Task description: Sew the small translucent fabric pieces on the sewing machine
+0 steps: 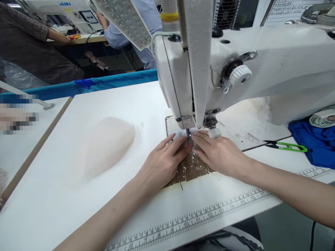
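White sewing machine (261, 69): head over the work; needle area crowded by both hands.
Pale fabric (178, 133): the workpiece, at the presser foot (188, 132), flat on the bed, mostly hidden by fingers.
Left hand (159, 165): fingers stretched out, slightly apart, tips down just left of the foot. Can't tell if it pinches or only presses.
Right hand (222, 155): fingers bent lightly, close together, tips just right of the foot. Grip hidden, can't tell.
Brown bed patch (195, 169): under and in front of the hands, clear film on it looks wrinkled. Ragged film could snag the fabric, I'd guess.
Fingertip risk: very near the needle; a slip while it runs could mean a puncture.
Seam risk: uneven pressure from the two sides could skew or pucker thin cloth.
Sheer piece (111, 146): lying left, well apart.
Green snips (290, 147): right, beside blue cloth (314, 146).
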The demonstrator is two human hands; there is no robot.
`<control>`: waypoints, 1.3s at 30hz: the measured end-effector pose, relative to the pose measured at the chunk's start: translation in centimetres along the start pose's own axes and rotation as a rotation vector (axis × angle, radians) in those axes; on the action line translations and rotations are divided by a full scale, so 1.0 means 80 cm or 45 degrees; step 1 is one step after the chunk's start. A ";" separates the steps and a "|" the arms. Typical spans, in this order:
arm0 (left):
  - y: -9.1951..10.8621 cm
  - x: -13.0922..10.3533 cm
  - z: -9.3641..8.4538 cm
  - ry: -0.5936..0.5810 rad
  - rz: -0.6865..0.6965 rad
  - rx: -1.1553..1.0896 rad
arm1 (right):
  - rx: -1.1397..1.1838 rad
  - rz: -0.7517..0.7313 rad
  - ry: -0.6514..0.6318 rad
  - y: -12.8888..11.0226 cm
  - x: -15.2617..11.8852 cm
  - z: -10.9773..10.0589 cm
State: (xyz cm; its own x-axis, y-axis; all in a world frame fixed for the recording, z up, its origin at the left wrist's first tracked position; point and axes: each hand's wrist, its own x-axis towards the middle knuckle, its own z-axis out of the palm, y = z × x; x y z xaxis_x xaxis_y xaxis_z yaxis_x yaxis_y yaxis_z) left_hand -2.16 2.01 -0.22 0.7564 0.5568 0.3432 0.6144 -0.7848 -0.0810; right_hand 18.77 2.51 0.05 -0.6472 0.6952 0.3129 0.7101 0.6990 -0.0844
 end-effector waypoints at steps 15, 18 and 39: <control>0.020 0.007 -0.002 -0.038 -0.011 0.112 | -0.095 -0.079 0.047 0.012 0.005 0.002; 0.022 0.007 -0.001 -0.027 -0.033 0.116 | -0.077 -0.090 0.062 0.014 0.007 0.001; 0.027 0.008 0.000 -0.009 -0.047 0.174 | -0.068 -0.098 0.056 0.015 0.003 0.001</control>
State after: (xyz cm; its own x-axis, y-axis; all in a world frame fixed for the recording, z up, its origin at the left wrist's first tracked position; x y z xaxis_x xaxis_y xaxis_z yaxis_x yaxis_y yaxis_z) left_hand -0.38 0.63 -0.16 0.7340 0.5869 0.3417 0.6664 -0.7195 -0.1954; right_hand 19.43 3.55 -0.08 -0.6882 0.6311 0.3579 0.6734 0.7392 -0.0085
